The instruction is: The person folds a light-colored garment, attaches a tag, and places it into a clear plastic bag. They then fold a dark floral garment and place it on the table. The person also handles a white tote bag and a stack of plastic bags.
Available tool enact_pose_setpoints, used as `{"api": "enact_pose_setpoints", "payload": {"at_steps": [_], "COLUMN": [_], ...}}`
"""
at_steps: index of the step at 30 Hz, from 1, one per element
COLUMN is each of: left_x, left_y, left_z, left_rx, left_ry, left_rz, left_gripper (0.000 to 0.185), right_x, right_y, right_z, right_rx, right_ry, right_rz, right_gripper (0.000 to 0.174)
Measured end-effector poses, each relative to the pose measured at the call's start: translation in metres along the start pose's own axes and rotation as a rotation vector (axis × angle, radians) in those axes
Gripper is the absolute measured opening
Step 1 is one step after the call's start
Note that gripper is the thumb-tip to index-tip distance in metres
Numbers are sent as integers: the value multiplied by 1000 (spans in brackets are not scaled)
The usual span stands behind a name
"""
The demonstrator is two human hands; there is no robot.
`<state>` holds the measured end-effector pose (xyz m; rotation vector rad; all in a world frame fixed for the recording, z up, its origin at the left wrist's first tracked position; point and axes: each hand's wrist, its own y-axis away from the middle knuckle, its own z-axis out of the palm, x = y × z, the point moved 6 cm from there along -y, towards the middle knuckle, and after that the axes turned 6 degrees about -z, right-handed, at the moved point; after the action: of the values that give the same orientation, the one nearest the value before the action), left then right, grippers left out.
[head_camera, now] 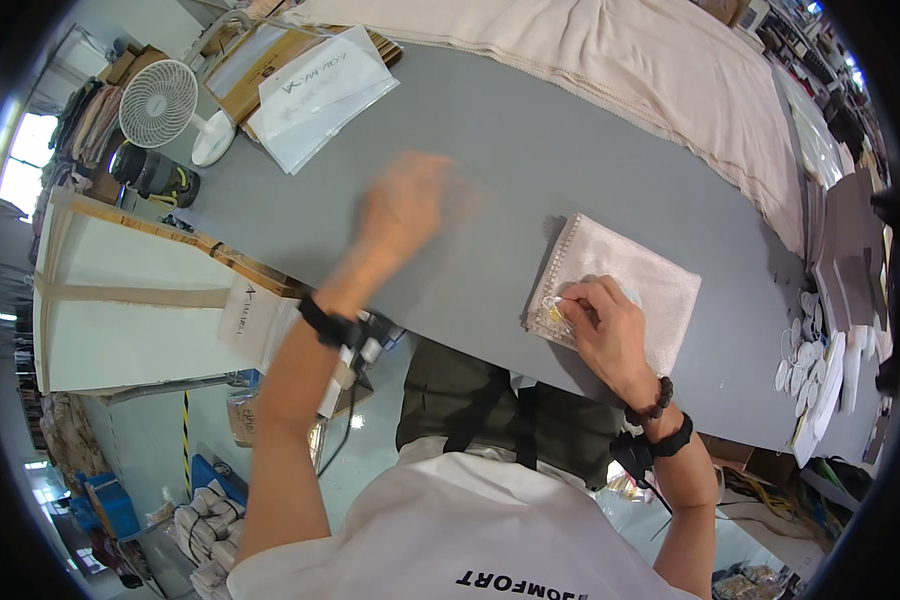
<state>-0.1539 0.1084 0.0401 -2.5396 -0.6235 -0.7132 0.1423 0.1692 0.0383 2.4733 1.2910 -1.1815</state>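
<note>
A folded pale pink cloth (pixel 652 277) with a beaded-looking edge lies on the grey table (pixel 495 112), close to its near edge. On the cloth's left part rests my right hand (pixel 607 322), thumb and fingertips pinching a small tag with a gold-coloured piece and a thin white loop. Part of a pale round thing shows behind those fingers; what it is cannot be told. My left hand (pixel 412 195) is raised over the table to the left of the cloth, blurred by motion, so its fingers cannot be made out.
Cream fabric (pixel 570 52) covers the far edge. Plastic sleeves (pixel 322 97) and a white fan (pixel 159 103) stand at the back left, near a black lantern-like device (pixel 154 176). White oval tags (pixel 802 360) hang at the right. A white board (pixel 142 300) adjoins the table's left side.
</note>
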Motion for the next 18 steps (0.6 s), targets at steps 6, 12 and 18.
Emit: {"api": "enact_pose_setpoints", "payload": {"at_steps": [6,12,18], "left_x": [-147,-174,-178], "left_y": [-81,-86,-94], "left_z": [-88,-88,-81], "left_rx": [359,177,164], "left_ry": [-444,-582,-646], "left_rz": [-195,-150,-11], "left_gripper": [22,22,19], "right_x": [28,56,67], "right_y": [6,14,17], "right_z": [-25,-57,-62], "right_rx": [141,260,252], "right_ry": [23,89,40], "right_rz": [88,182,210], "right_gripper": [7,10,14]}}
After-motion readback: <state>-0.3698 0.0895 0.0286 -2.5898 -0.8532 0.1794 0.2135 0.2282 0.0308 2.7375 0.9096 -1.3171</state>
